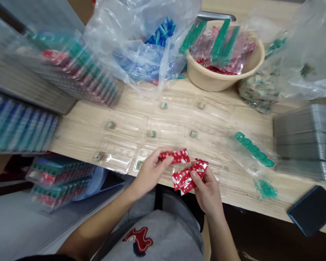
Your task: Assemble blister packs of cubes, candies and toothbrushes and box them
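Near the front edge of the table, my left hand (pixel 153 168) pinches a small red printed packet (pixel 180 156) between thumb and fingers. Just to its right, my right hand (pixel 208 188) grips several similar red packets (pixel 188 177), fanned out under the thumb. Below and around the hands lie clear plastic trays (pixel 119 161) in rows. Most of these hold one small striped block, such as this block (pixel 151 133) in the middle row. Another block (pixel 139 165) shows beside my left wrist. My hands partly cover the nearest trays.
A cream basin (pixel 220 81) holds red packets and green strips. Left of it is a clear bag (pixel 141 43) with blue pieces. Filled packs (pixel 84 69) stand at left. Stacked trays (pixel 296 141), a green strip (pixel 254 148), green bands (pixel 266 189) and a phone (pixel 313 209) lie right.
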`<action>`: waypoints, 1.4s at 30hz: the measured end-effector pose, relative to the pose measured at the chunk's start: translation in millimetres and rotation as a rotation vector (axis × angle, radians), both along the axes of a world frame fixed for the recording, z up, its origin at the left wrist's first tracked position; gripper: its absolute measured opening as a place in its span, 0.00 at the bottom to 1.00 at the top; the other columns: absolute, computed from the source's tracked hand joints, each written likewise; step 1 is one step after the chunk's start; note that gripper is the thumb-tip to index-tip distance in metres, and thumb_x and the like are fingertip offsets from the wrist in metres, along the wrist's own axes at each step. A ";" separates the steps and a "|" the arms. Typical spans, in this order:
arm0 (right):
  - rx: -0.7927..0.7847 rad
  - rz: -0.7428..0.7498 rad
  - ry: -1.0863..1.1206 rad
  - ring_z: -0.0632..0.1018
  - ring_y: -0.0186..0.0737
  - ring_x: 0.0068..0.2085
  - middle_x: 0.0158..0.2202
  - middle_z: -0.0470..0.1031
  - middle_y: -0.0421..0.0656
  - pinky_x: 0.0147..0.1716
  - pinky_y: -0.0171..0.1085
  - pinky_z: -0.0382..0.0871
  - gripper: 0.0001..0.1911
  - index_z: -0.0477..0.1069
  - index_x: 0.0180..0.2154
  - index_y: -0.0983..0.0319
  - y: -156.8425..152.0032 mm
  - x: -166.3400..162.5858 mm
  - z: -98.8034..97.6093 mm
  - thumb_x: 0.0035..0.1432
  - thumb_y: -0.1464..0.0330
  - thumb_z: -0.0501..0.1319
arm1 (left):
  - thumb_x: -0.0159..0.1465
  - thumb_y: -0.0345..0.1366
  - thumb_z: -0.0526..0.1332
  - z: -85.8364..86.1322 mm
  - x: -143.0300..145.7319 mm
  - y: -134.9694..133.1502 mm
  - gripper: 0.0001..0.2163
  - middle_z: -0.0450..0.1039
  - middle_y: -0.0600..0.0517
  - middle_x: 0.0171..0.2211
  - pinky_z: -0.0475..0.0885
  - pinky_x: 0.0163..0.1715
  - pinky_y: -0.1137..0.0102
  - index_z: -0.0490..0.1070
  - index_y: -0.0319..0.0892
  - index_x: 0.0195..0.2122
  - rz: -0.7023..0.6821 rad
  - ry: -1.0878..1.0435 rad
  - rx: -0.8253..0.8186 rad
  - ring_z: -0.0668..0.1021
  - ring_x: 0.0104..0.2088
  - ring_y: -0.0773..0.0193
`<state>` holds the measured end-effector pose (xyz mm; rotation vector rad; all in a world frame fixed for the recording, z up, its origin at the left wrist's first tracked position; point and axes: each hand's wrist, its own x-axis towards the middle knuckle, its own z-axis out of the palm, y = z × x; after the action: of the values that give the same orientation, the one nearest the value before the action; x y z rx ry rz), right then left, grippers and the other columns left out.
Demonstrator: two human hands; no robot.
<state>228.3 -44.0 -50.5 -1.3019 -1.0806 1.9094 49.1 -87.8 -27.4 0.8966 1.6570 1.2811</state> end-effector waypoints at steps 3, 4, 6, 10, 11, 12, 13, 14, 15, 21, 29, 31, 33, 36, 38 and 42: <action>0.026 -0.089 -0.063 0.76 0.35 0.35 0.36 0.78 0.41 0.36 0.33 0.71 0.23 0.74 0.43 0.59 6.6 -2.1 1.4 0.49 0.53 0.70 | 0.65 0.34 0.59 -9.3 -27.3 30.0 0.05 0.76 0.50 0.39 0.71 0.44 0.64 0.72 0.43 0.41 0.051 0.345 0.008 0.76 0.41 0.60; 0.036 -0.092 -0.083 0.76 0.35 0.34 0.36 0.78 0.41 0.35 0.33 0.71 0.23 0.75 0.43 0.60 9.1 -1.4 2.9 0.49 0.53 0.70 | 0.65 0.33 0.59 -12.7 -34.7 40.2 0.04 0.76 0.51 0.37 0.69 0.46 0.62 0.73 0.44 0.39 0.034 0.458 -0.006 0.76 0.40 0.59; 0.054 -0.088 -0.114 0.76 0.36 0.35 0.37 0.78 0.43 0.35 0.35 0.71 0.23 0.75 0.42 0.60 13.7 1.4 5.8 0.48 0.53 0.70 | 0.64 0.30 0.61 -18.7 -44.5 57.4 0.04 0.75 0.50 0.35 0.65 0.50 0.57 0.74 0.44 0.34 -0.027 0.622 -0.066 0.74 0.42 0.55; 0.059 -0.084 -0.125 0.77 0.37 0.36 0.38 0.79 0.43 0.37 0.36 0.72 0.20 0.75 0.41 0.60 19.4 4.8 9.0 0.50 0.55 0.70 | 0.60 0.28 0.64 -22.7 -45.3 70.8 0.03 0.73 0.44 0.42 0.62 0.50 0.52 0.76 0.43 0.31 -0.115 0.849 -0.159 0.70 0.47 0.48; 0.057 -0.092 -0.116 0.77 0.36 0.36 0.38 0.78 0.42 0.38 0.35 0.72 0.19 0.75 0.41 0.60 20.6 3.4 9.3 0.51 0.56 0.69 | 0.60 0.28 0.65 -21.4 -43.0 69.7 0.04 0.72 0.43 0.44 0.62 0.50 0.52 0.76 0.43 0.34 -0.102 0.878 -0.145 0.70 0.48 0.47; 0.058 -0.110 -0.103 0.77 0.35 0.36 0.38 0.78 0.42 0.38 0.35 0.72 0.18 0.74 0.41 0.59 22.0 0.7 9.5 0.52 0.56 0.69 | 0.60 0.28 0.64 -19.1 -40.2 67.1 0.06 0.72 0.43 0.46 0.62 0.51 0.51 0.76 0.44 0.37 -0.078 0.863 -0.106 0.69 0.49 0.47; 0.063 -0.140 -0.088 0.77 0.35 0.37 0.38 0.78 0.41 0.39 0.35 0.72 0.18 0.74 0.42 0.59 23.6 -3.3 9.9 0.53 0.56 0.68 | 0.61 0.30 0.64 -15.8 -37.1 63.6 0.07 0.72 0.43 0.47 0.62 0.52 0.52 0.75 0.44 0.40 -0.063 0.798 -0.057 0.70 0.49 0.49; 0.073 -0.178 -0.072 0.77 0.34 0.37 0.39 0.78 0.41 0.39 0.35 0.72 0.18 0.73 0.42 0.59 25.4 -8.4 10.5 0.53 0.57 0.68 | 0.63 0.32 0.62 -11.7 -33.7 59.5 0.07 0.72 0.45 0.46 0.64 0.52 0.54 0.74 0.44 0.42 -0.076 0.682 -0.017 0.71 0.49 0.51; 0.088 -0.217 -0.062 0.77 0.34 0.37 0.39 0.78 0.40 0.40 0.35 0.72 0.18 0.72 0.43 0.58 27.6 -14.2 11.4 0.53 0.57 0.68 | 0.65 0.35 0.60 -7.1 -30.1 55.5 0.07 0.73 0.46 0.44 0.67 0.50 0.57 0.73 0.44 0.43 -0.123 0.529 0.006 0.73 0.46 0.54; 0.285 -0.271 -0.084 0.78 0.35 0.38 0.38 0.78 0.41 0.40 0.37 0.74 0.15 0.70 0.42 0.59 42.9 -38.9 18.6 0.54 0.61 0.66 | 0.63 0.39 0.61 10.4 -25.8 64.9 0.07 0.74 0.53 0.32 0.70 0.34 0.69 0.71 0.43 0.39 -0.377 0.088 -0.064 0.75 0.33 0.63; 0.247 -0.344 -0.056 0.78 0.38 0.44 0.42 0.77 0.43 0.45 0.41 0.75 0.16 0.67 0.46 0.58 52.7 -18.7 13.3 0.57 0.61 0.65 | 0.62 0.28 0.58 -17.9 -81.6 163.9 0.09 0.70 0.53 0.27 0.69 0.43 0.62 0.70 0.41 0.44 -0.068 0.598 -0.084 0.75 0.36 0.58; 0.227 -0.333 -0.065 0.79 0.37 0.43 0.41 0.77 0.43 0.44 0.41 0.76 0.17 0.67 0.46 0.58 51.1 -15.6 12.5 0.57 0.61 0.65 | 0.62 0.28 0.60 -23.7 -85.0 176.1 0.09 0.72 0.48 0.32 0.66 0.49 0.57 0.71 0.42 0.43 -0.098 0.806 -0.155 0.75 0.43 0.51; 0.212 -0.326 -0.061 0.79 0.36 0.42 0.41 0.78 0.42 0.43 0.40 0.77 0.17 0.67 0.46 0.58 49.8 -14.2 12.7 0.57 0.61 0.65 | 0.61 0.28 0.62 -24.2 -81.9 180.0 0.07 0.73 0.41 0.42 0.62 0.54 0.52 0.73 0.40 0.41 -0.108 0.945 -0.208 0.71 0.51 0.44; 0.200 -0.327 -0.024 0.79 0.37 0.41 0.41 0.78 0.42 0.42 0.41 0.77 0.16 0.67 0.46 0.57 50.3 -14.7 14.9 0.58 0.61 0.65 | 0.60 0.29 0.63 -13.3 -66.1 172.5 0.11 0.68 0.35 0.53 0.58 0.58 0.50 0.72 0.38 0.45 -0.051 0.974 -0.163 0.66 0.57 0.40; 0.208 -0.370 0.021 0.79 0.38 0.43 0.42 0.77 0.42 0.43 0.42 0.78 0.14 0.67 0.45 0.57 52.5 -16.4 16.9 0.59 0.61 0.64 | 0.62 0.34 0.62 -0.7 -48.5 160.6 0.10 0.71 0.40 0.50 0.64 0.55 0.54 0.72 0.40 0.45 -0.194 0.804 -0.056 0.71 0.53 0.47; 0.247 -0.481 0.099 0.78 0.40 0.49 0.44 0.77 0.44 0.47 0.44 0.77 0.12 0.66 0.46 0.56 59.4 -19.6 21.0 0.60 0.63 0.61 | 0.63 0.40 0.59 19.8 -10.2 143.0 0.08 0.77 0.52 0.34 0.72 0.37 0.68 0.74 0.44 0.37 -0.797 0.203 -0.043 0.77 0.34 0.62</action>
<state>208.7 15.3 -29.5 -1.1835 -0.8289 1.4197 38.9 55.2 -7.6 1.4962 1.2425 0.6150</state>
